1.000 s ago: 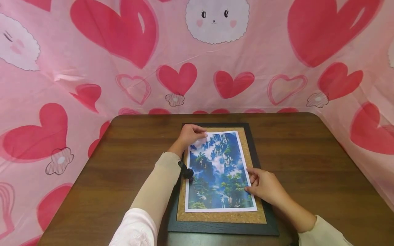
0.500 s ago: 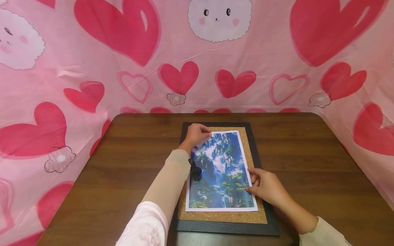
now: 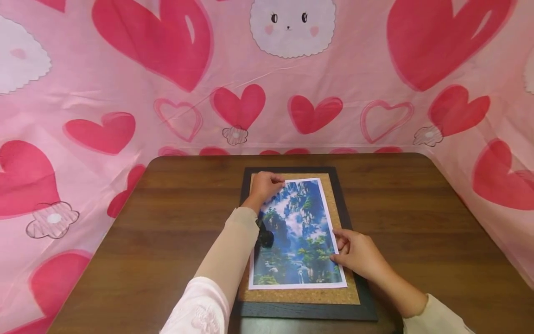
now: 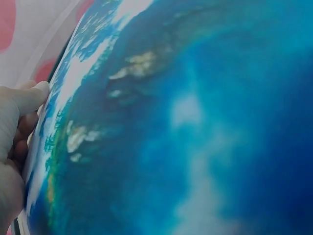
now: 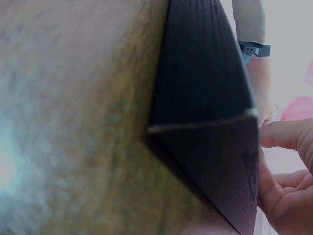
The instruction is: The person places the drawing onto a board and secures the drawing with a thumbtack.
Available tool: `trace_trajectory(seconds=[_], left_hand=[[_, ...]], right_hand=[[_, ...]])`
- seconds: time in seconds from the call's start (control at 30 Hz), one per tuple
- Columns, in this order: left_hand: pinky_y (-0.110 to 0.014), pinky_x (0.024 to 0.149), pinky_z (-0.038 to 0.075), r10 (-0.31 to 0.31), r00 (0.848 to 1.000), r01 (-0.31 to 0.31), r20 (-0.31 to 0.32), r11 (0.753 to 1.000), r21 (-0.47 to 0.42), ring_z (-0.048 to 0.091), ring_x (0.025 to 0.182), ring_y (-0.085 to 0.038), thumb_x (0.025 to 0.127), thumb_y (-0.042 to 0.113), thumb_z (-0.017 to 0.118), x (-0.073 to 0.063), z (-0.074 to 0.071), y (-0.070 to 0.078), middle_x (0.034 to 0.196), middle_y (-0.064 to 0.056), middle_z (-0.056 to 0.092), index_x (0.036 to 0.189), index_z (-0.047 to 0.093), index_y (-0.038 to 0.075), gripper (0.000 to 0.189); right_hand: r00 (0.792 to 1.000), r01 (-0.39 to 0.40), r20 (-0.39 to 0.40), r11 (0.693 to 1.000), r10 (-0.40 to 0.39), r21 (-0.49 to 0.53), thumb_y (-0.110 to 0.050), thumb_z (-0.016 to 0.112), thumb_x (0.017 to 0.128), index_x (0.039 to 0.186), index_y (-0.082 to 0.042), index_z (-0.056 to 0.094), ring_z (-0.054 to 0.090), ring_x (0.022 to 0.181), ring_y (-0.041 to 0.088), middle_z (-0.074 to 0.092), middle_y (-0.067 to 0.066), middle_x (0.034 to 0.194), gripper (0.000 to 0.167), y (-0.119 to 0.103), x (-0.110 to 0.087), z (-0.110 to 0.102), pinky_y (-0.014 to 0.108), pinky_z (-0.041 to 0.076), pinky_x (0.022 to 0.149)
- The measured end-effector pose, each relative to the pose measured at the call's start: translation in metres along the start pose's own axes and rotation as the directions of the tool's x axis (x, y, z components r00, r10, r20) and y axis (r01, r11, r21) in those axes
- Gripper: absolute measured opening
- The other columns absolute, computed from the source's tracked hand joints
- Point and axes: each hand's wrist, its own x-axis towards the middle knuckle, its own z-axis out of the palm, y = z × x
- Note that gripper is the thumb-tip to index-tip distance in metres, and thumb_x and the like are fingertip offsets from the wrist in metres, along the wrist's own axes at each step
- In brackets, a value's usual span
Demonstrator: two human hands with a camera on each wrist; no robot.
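A printed landscape picture [image 3: 298, 232] with a white border lies over a cork board [image 3: 304, 296]. A black frame [image 3: 344, 204] surrounds the cork. At the picture's top left, my left hand [image 3: 264, 186] pinches the upper edge between thumb and fingers, hiding that corner. In the left wrist view the thumb [image 4: 36, 95] presses on the printed face, with the other fingers curled below. My right hand [image 3: 359, 253] holds the picture's right edge, lower down, thumb over the border. The right wrist view shows a frame corner [image 5: 203, 122] up close.
The board lies on a dark brown wooden table [image 3: 179, 204]. Around the table hangs a pink cloth [image 3: 354, 69] with red hearts. A small black wrist camera [image 3: 265, 237] on the left wrist overlaps the picture's left side.
My left hand has slid a little to the right along the picture's top edge. The right hand and the frame stay in place; the head view has shifted slightly.
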Motion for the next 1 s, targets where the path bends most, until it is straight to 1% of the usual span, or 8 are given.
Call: trace_trajectory(seconds=[0.17,0.33,0.43,0.53,0.63,0.73,0.87,1.0], left_hand=[[-0.029,0.077,0.056,0.02,1.0,-0.02,-0.004,1.0,0.013,0.063,0.085,-0.017,0.089,0.02,0.073,-0.0014,0.0006,-0.0006,0.094,-0.002,0.071,0.101,0.078,0.012,0.015],[-0.029,0.075,0.056,0.017,1.0,-0.017,0.004,1.0,-0.015,0.063,0.082,-0.018,0.091,0.02,0.071,-0.002,-0.0001,-0.0007,0.094,-0.003,0.07,0.104,0.077,0.011,0.016],[-0.03,0.077,0.056,0.021,1.0,-0.02,0.017,1.0,-0.017,0.062,0.085,-0.018,0.092,0.021,0.069,-0.0017,-0.0008,-0.0008,0.096,-0.003,0.069,0.108,0.076,0.012,0.02],[-0.031,0.08,0.055,0.039,0.999,-0.039,0.032,0.999,0.003,0.062,0.088,-0.018,0.093,0.022,0.068,-0.0006,-0.0015,-0.0009,0.1,-0.004,0.07,0.112,0.075,0.011,0.023],[-0.031,0.081,0.055,0.047,0.998,-0.048,0.047,0.999,0.014,0.062,0.088,-0.018,0.094,0.022,0.068,0.0001,-0.002,-0.0015,0.102,-0.004,0.07,0.112,0.074,0.011,0.022],[-0.03,0.079,0.055,0.052,0.997,-0.052,0.05,0.999,0.004,0.062,0.086,-0.017,0.094,0.022,0.068,0.0007,-0.0016,-0.0025,0.099,-0.003,0.069,0.11,0.075,0.011,0.02],[-0.028,0.073,0.056,0.044,0.999,-0.043,0.03,0.999,-0.033,0.062,0.08,-0.017,0.092,0.022,0.07,0.0002,-0.0014,-0.0029,0.092,-0.002,0.068,0.103,0.076,0.011,0.017],[-0.027,0.069,0.056,0.041,0.999,-0.042,-0.009,0.998,-0.039,0.062,0.076,-0.016,0.089,0.022,0.073,0.0001,0.0005,-0.0034,0.087,0.0,0.069,0.098,0.077,0.011,0.015]], right_hand=[[1.0,0.001,0.0,1.0,-0.001,-0.01,-0.006,0.085,0.071,0.124,0.011,0.058,0.051,0.06,0.012,0.056,0.0,0.077,0.062,-0.0003,0.0004,0.001,0.025,0.045,0.051],[1.0,-0.004,0.002,1.0,0.004,-0.001,-0.006,0.085,0.071,0.125,0.011,0.058,0.051,0.06,0.012,0.056,0.0,0.077,0.063,-0.001,0.0001,0.0008,0.025,0.046,0.05],[1.0,-0.006,0.001,1.0,0.006,0.006,-0.007,0.086,0.07,0.125,0.01,0.058,0.051,0.06,0.012,0.056,0.001,0.077,0.064,-0.0013,-0.0003,0.0006,0.025,0.046,0.05],[1.0,-0.004,0.002,1.0,0.004,0.011,-0.007,0.086,0.071,0.125,0.011,0.057,0.051,0.06,0.013,0.056,0.001,0.077,0.064,-0.0014,-0.0008,0.0004,0.026,0.045,0.05],[1.0,-0.004,0.001,1.0,0.004,0.008,-0.006,0.085,0.071,0.125,0.01,0.057,0.051,0.06,0.012,0.056,0.0,0.077,0.063,-0.001,-0.0004,0.0005,0.025,0.045,0.05],[1.0,0.0,-0.001,1.0,0.0,0.0,-0.006,0.084,0.071,0.125,0.01,0.057,0.051,0.06,0.012,0.056,-0.001,0.077,0.062,0.0003,0.0001,0.001,0.025,0.046,0.051],[1.0,0.0,0.0,1.0,0.0,-0.002,-0.005,0.084,0.072,0.126,0.01,0.057,0.051,0.061,0.013,0.055,-0.001,0.077,0.062,0.0017,0.0004,0.0017,0.025,0.045,0.051],[1.0,-0.002,0.002,1.0,0.002,0.003,-0.005,0.084,0.072,0.126,0.01,0.057,0.051,0.061,0.014,0.055,0.0,0.077,0.063,0.0025,0.0001,0.0021,0.026,0.045,0.05]])
